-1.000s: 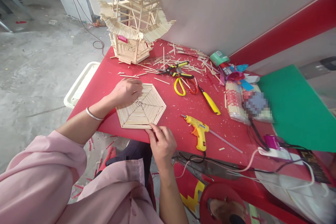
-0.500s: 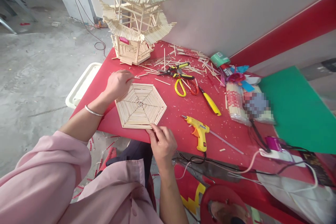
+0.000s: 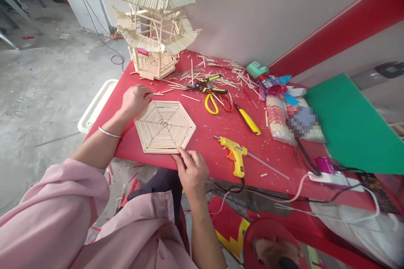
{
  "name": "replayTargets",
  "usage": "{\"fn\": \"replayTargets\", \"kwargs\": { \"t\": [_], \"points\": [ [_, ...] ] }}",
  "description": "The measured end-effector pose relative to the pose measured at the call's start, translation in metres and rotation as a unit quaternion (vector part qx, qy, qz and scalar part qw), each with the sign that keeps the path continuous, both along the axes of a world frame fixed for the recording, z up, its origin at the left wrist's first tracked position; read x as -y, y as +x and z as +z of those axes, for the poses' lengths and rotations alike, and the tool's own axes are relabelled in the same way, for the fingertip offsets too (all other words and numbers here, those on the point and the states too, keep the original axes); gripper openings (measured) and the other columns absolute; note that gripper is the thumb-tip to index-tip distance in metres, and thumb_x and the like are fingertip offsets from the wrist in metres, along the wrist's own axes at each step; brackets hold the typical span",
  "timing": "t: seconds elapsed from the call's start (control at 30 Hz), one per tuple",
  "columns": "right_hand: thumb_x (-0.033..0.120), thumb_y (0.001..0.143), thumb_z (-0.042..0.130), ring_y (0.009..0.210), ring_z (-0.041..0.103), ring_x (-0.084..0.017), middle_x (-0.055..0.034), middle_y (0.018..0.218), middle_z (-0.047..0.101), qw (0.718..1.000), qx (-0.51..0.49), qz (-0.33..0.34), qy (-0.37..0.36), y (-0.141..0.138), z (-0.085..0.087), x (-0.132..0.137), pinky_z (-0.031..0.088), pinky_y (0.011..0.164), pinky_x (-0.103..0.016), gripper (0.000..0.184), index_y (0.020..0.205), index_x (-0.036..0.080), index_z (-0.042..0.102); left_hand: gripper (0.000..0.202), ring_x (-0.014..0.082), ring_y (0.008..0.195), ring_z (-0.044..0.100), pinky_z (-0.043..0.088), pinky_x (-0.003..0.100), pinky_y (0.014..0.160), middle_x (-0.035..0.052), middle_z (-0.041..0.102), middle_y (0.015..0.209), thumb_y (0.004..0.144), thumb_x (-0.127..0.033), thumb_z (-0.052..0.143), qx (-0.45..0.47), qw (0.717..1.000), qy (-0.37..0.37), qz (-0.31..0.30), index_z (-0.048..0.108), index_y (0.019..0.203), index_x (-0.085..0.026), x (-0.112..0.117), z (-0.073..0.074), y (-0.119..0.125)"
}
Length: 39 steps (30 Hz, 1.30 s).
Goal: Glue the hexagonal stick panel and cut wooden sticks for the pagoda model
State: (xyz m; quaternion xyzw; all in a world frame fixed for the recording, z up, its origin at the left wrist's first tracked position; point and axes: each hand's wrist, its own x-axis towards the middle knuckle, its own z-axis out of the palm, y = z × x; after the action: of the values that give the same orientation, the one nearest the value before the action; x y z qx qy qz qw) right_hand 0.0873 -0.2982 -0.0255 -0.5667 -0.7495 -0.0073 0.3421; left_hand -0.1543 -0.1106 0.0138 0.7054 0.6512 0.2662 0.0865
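A hexagonal stick panel [image 3: 164,125] lies flat near the front edge of the red table [image 3: 206,138], between the person's two hands. From where I stand, the right hand [image 3: 192,172] pinches the panel's near side between thumb and forefinger, the gap between them almost closed. The left hand [image 3: 136,97] is just beside the far left part of the panel, fingers curled in; I can't tell whether they hold anything. Rightward lies a yellow glue gun [image 3: 235,153], farther back a yellow utility knife [image 3: 249,121], and beyond the left hand stands a stick pagoda model [image 3: 143,40].
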Motion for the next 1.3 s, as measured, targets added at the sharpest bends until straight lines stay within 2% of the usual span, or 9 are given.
{"fn": "replayTargets", "kwargs": {
  "t": [0.2,0.33,0.5,0.63,0.87,1.07,1.3],
  "points": [
    [0.032,0.095,0.065,0.075,0.060,-0.016,-0.0038,0.079,0.067,1.000,-0.010,0.004,0.006,-0.001,0.002,-0.001,0.044,0.072,-0.027,0.021,0.110,0.021,0.075,0.026,0.0212,0.076,0.063,0.048,0.030,0.068,0.0070,0.074,0.083,0.081,-0.032,0.053,0.007,0.999,-0.027,-0.023,0.077,0.084,-0.020,0.002,-0.003,0.006],
    [0.033,0.096,0.064,0.076,0.060,-0.016,-0.0040,0.079,0.068,1.000,-0.013,0.001,0.006,-0.001,0.002,-0.001,0.044,0.072,-0.027,0.020,0.107,0.021,0.075,0.027,0.0207,0.073,0.063,0.050,0.031,0.071,0.0080,0.074,0.081,0.081,-0.030,0.053,0.033,0.997,-0.030,-0.062,0.077,0.082,-0.017,0.003,-0.003,0.008],
    [0.032,0.097,0.063,0.076,0.061,-0.016,-0.0040,0.078,0.067,1.000,-0.021,0.002,0.000,0.001,0.001,0.001,0.045,0.073,-0.027,0.019,0.107,0.021,0.075,0.028,0.0193,0.071,0.061,0.050,0.032,0.073,0.0074,0.072,0.079,0.081,-0.029,0.052,0.043,0.996,-0.018,-0.077,0.077,0.081,-0.017,0.003,-0.005,0.009],
    [0.029,0.097,0.062,0.075,0.060,-0.016,-0.0039,0.077,0.067,1.000,-0.022,0.003,0.005,0.002,0.001,0.001,0.045,0.071,-0.027,0.018,0.107,0.020,0.075,0.027,0.0192,0.071,0.061,0.050,0.031,0.071,0.0069,0.071,0.079,0.082,-0.031,0.052,0.028,0.997,-0.019,-0.073,0.077,0.080,-0.018,0.004,-0.007,0.010],
    [0.028,0.097,0.062,0.074,0.060,-0.016,-0.0040,0.078,0.066,1.000,-0.023,0.002,0.005,0.002,0.000,0.001,0.046,0.072,-0.028,0.019,0.108,0.020,0.075,0.022,0.0204,0.076,0.063,0.047,0.029,0.065,0.0069,0.072,0.085,0.082,-0.028,0.053,0.020,0.999,-0.022,-0.031,0.074,0.078,-0.021,0.006,-0.006,0.013],
    [0.030,0.097,0.063,0.074,0.059,-0.016,-0.0040,0.077,0.067,1.000,-0.018,0.002,0.014,0.002,0.000,0.002,0.045,0.071,-0.027,0.019,0.107,0.019,0.075,0.021,0.0204,0.076,0.063,0.046,0.029,0.064,0.0059,0.071,0.083,0.082,-0.028,0.054,0.016,0.999,-0.014,-0.029,0.074,0.078,-0.022,0.006,-0.008,0.012],
    [0.029,0.097,0.062,0.075,0.060,-0.016,-0.0039,0.078,0.067,1.000,-0.017,-0.014,0.008,0.000,0.000,0.000,0.045,0.071,-0.027,0.018,0.108,0.020,0.074,0.023,0.0196,0.076,0.063,0.048,0.028,0.066,0.0061,0.072,0.086,0.083,-0.030,0.055,0.017,0.998,-0.015,-0.062,0.076,0.082,-0.021,0.006,-0.007,0.013]
  ]
}}
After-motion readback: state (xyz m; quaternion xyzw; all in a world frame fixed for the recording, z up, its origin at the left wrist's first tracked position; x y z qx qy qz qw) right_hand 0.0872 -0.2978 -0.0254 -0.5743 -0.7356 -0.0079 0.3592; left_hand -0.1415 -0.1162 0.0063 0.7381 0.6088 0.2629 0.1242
